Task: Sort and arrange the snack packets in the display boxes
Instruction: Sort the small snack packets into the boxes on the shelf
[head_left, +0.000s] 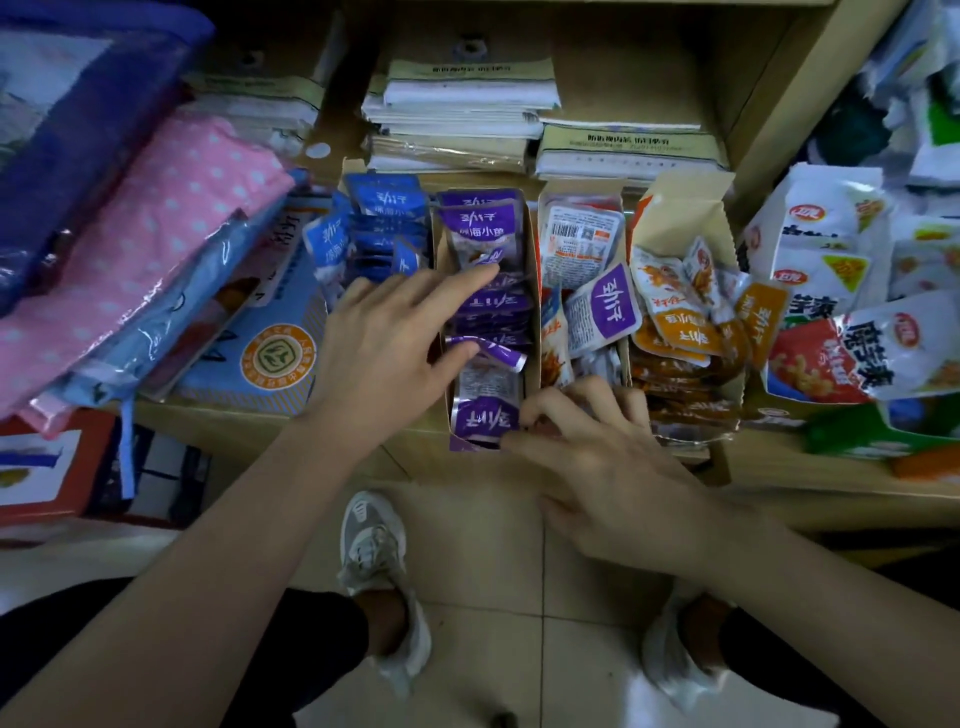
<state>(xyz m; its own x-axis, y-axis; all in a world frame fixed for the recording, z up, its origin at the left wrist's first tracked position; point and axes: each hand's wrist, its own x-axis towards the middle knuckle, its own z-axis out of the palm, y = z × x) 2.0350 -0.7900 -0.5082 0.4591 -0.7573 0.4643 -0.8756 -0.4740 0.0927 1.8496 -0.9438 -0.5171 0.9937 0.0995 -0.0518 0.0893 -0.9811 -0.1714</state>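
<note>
Head view, left hand (387, 345): palm down, fingers spread over purple packets (491, 306).
Right hand (597, 457): fingers curled, pinching front purple packet (485, 418).

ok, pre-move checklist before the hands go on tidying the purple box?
1. Left hand on the purple packets, fingers spread over the row: ok.
2. Right hand at the near end of the purple box, fingertips on the front purple packet: ok.
3. Whether either hand actually pinches a packet: cannot tell.
4. Purple row uniform: not ok, some packets lie tilted or crumpled.
5. Stray purple packet lying in the next box among white and orange ones: not ok.
6. Orange packets heaped loosely in the right box: not ok.
</note>
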